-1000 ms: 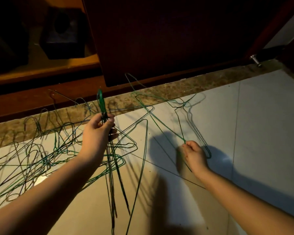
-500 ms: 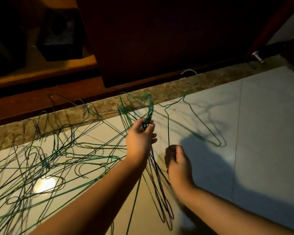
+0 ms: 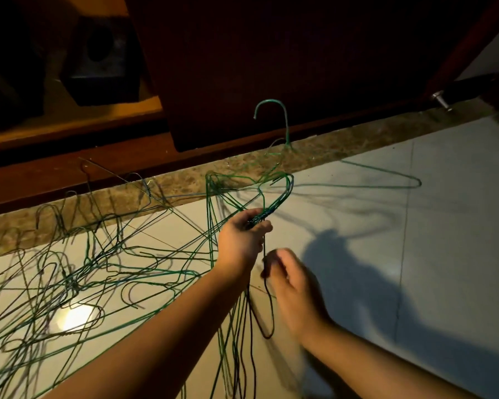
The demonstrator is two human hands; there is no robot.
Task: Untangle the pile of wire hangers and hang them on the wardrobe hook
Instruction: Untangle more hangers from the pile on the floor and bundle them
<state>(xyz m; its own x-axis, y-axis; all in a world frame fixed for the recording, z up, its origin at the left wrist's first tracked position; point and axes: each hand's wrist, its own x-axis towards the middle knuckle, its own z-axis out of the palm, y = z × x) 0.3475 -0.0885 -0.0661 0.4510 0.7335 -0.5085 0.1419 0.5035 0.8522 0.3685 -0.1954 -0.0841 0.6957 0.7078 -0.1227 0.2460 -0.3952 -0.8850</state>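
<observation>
A tangled pile of green wire hangers (image 3: 84,269) spreads over the pale floor at the left. My left hand (image 3: 241,240) is shut on a bunch of hangers (image 3: 231,326) at their necks; their hooks arch above the fist and their bodies hang down toward me. One separate hanger (image 3: 285,125) stands higher, hook up in front of the dark wardrobe door (image 3: 271,67), its shoulder reaching right. My right hand (image 3: 294,286), blurred, sits just below and right of the left, fingers closed on a dark wire loop (image 3: 268,312). No wardrobe hook is visible.
A brown stone strip (image 3: 372,131) edges the tiled floor (image 3: 444,254) along the wardrobe base. A dark box (image 3: 101,61) sits on the open wardrobe shelf at the upper left. A metal door stop (image 3: 441,100) sticks out at the upper right. A lamp glare (image 3: 75,318) lies under the pile.
My left hand carried its bunch of hangers right, over to my right hand. The right hand drew back toward me, and one hanger rose with its hook in front of the door.
</observation>
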